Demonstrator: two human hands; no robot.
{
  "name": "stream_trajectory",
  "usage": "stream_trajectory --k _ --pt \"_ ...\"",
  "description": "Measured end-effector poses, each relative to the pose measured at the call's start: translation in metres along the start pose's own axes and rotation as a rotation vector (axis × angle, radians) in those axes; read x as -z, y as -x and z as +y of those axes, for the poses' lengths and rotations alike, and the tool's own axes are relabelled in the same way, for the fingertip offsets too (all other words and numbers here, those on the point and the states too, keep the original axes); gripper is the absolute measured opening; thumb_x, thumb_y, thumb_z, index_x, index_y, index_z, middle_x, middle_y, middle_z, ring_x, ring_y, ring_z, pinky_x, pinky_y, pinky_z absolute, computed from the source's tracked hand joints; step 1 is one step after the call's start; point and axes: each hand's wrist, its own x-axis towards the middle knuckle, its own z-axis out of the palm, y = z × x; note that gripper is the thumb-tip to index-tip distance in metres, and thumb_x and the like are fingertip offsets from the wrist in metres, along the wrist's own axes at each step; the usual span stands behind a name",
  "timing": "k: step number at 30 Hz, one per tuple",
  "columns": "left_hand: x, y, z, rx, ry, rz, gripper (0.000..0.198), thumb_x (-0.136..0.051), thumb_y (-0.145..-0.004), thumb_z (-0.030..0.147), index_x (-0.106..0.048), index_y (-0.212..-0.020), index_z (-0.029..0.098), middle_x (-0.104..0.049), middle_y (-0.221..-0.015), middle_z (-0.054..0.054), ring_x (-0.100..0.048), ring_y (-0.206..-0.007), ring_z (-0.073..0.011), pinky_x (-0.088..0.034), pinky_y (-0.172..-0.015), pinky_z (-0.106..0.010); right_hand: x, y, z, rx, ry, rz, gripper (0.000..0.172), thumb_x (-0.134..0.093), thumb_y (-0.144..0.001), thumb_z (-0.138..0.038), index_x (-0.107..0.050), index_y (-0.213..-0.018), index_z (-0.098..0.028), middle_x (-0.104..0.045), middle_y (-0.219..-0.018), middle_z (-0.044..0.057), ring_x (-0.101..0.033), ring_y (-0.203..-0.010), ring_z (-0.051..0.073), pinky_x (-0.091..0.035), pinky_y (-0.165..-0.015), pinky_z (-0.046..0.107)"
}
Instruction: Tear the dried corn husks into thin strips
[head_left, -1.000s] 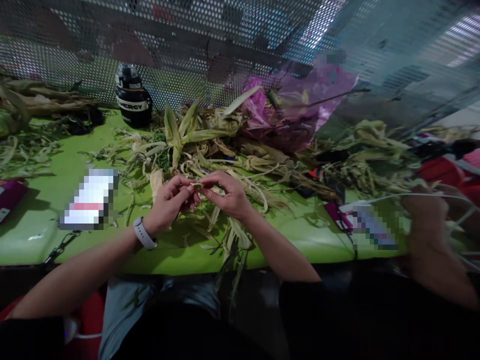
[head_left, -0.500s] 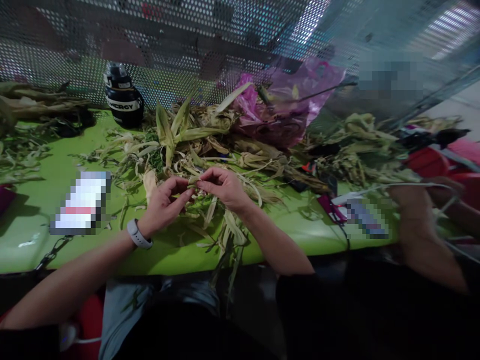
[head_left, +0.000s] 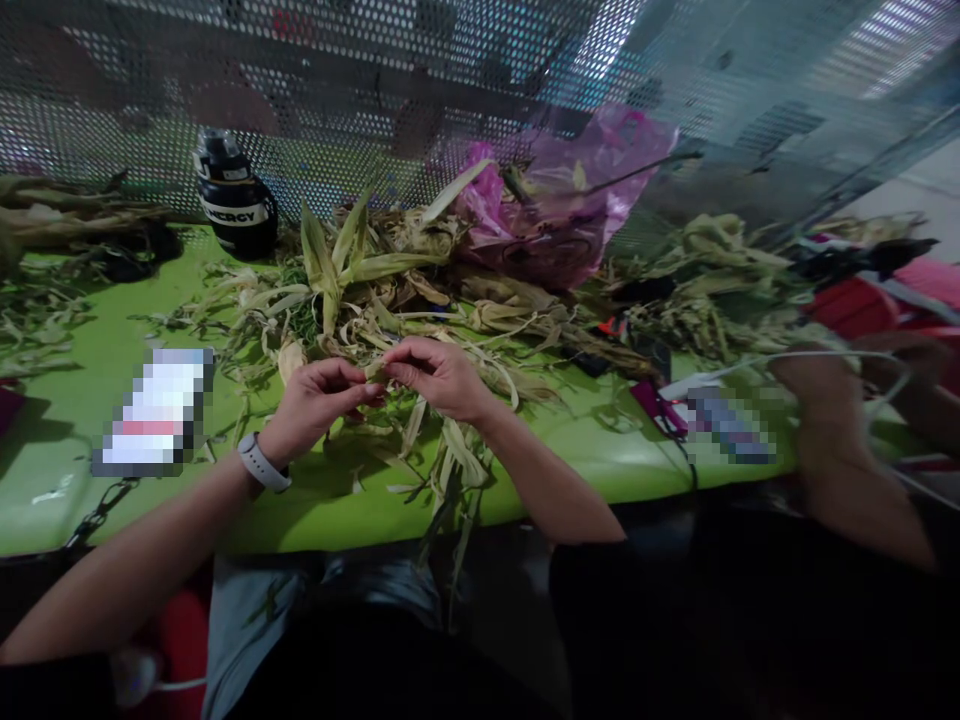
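Note:
Close together over the green table, both my hands pinch one small pale-green piece of corn husk (head_left: 375, 371). My left hand (head_left: 321, 398), with a white watch on its wrist, grips the piece from the left, thumb and fingers closed. From the other side my right hand (head_left: 442, 380) holds it between thumb and forefinger. The fingers cover most of the piece. Just behind them lies a heap of dry husks (head_left: 420, 290) with a folded, star-like pale-green husk (head_left: 334, 265) standing on it. Husk strips (head_left: 457, 460) trail off the front edge below my right hand.
A black bottle (head_left: 234, 215) and a pink plastic bag (head_left: 555, 225) stand behind the heap. One phone (head_left: 154, 412) lies at left, a second phone (head_left: 731, 425) at right. A co-worker's arm (head_left: 832, 430) reaches in at the right, by a white cable. A perforated screen (head_left: 360, 90) rises behind.
My hands still hold the small husk piece together. The left hand has shifted slightly left with its wrist. The whole view has moved a little, so the things appear slightly further left.

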Motion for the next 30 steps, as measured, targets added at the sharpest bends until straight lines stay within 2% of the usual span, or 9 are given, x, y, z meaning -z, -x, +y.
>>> stream_trajectory --k 7,11,16,18,21,25,30 --pt "-0.002 0.003 0.003 -0.137 -0.042 0.005 0.041 -0.081 -0.069 0.029 -0.063 -0.102 0.015 -0.075 -0.078 -0.005 -0.073 -0.072 -0.0188 -0.056 -0.053 -0.02 0.003 -0.003 -0.001 -0.122 -0.203 -0.044 0.033 -0.068 -0.078 -0.046 -0.065 -0.087 -0.014 -0.059 -0.069 -0.001 -0.05 -0.058 0.007 -0.042 -0.056 0.021" --pt "0.0 0.003 0.001 -0.198 -0.02 -0.064 0.037 -0.08 -0.07 0.024 -0.064 -0.102 0.015 -0.074 -0.074 -0.004 -0.071 -0.065 -0.0155 -0.056 -0.052 -0.019 0.004 -0.003 -0.004 -0.18 -0.331 -0.101 0.034 -0.072 -0.074 -0.046 -0.064 -0.083 -0.014 -0.059 -0.066 -0.002 -0.05 -0.055 0.006 -0.044 -0.056 0.021" --pt "0.006 0.0 -0.005 -0.15 0.04 -0.155 0.032 -0.08 -0.07 0.022 -0.064 -0.096 0.014 -0.072 -0.069 -0.002 -0.069 -0.059 -0.0146 -0.055 -0.05 -0.02 0.005 -0.003 -0.002 -0.222 -0.401 -0.167 0.035 -0.074 -0.073 -0.047 -0.065 -0.081 -0.014 -0.06 -0.064 -0.003 -0.051 -0.055 0.006 -0.046 -0.056 0.02" --pt "0.005 0.0 -0.005 -0.123 0.065 -0.136 0.028 -0.08 -0.069 0.023 -0.064 -0.09 0.014 -0.073 -0.07 -0.003 -0.07 -0.061 -0.015 -0.055 -0.051 -0.02 0.004 -0.003 -0.002 -0.219 -0.374 -0.159 0.036 -0.073 -0.073 -0.048 -0.065 -0.081 -0.014 -0.061 -0.065 -0.002 -0.052 -0.055 0.006 -0.046 -0.056 0.02" --pt "0.004 -0.001 -0.005 -0.086 0.095 -0.045 0.025 -0.081 -0.068 0.025 -0.063 -0.081 0.015 -0.073 -0.071 -0.002 -0.07 -0.063 -0.0148 -0.055 -0.053 -0.02 0.003 -0.002 -0.002 -0.173 -0.26 -0.106 0.034 -0.071 -0.076 -0.047 -0.066 -0.084 -0.014 -0.062 -0.067 -0.001 -0.053 -0.057 0.007 -0.046 -0.056 0.021" --pt "0.002 -0.002 -0.004 -0.054 0.122 0.048 0.027 -0.082 -0.067 0.028 -0.062 -0.079 0.015 -0.072 -0.072 -0.002 -0.069 -0.061 -0.0129 -0.056 -0.055 -0.021 0.001 0.001 -0.007 -0.019 -0.016 -0.031 0.025 -0.066 -0.082 -0.039 -0.069 -0.09 -0.015 -0.067 -0.08 0.003 -0.059 -0.07 0.011 -0.047 -0.063 0.024" --pt "0.001 -0.002 -0.001 -0.018 0.193 0.066 0.028 -0.082 -0.066 0.027 -0.06 -0.08 0.015 -0.071 -0.071 0.0 -0.069 -0.066 -0.0124 -0.056 -0.058 -0.021 -0.002 0.005 -0.014 0.188 0.257 0.037 0.02 -0.061 -0.086 -0.029 -0.069 -0.1 -0.018 -0.068 -0.086 0.005 -0.061 -0.075 0.013 -0.048 -0.072 0.028"
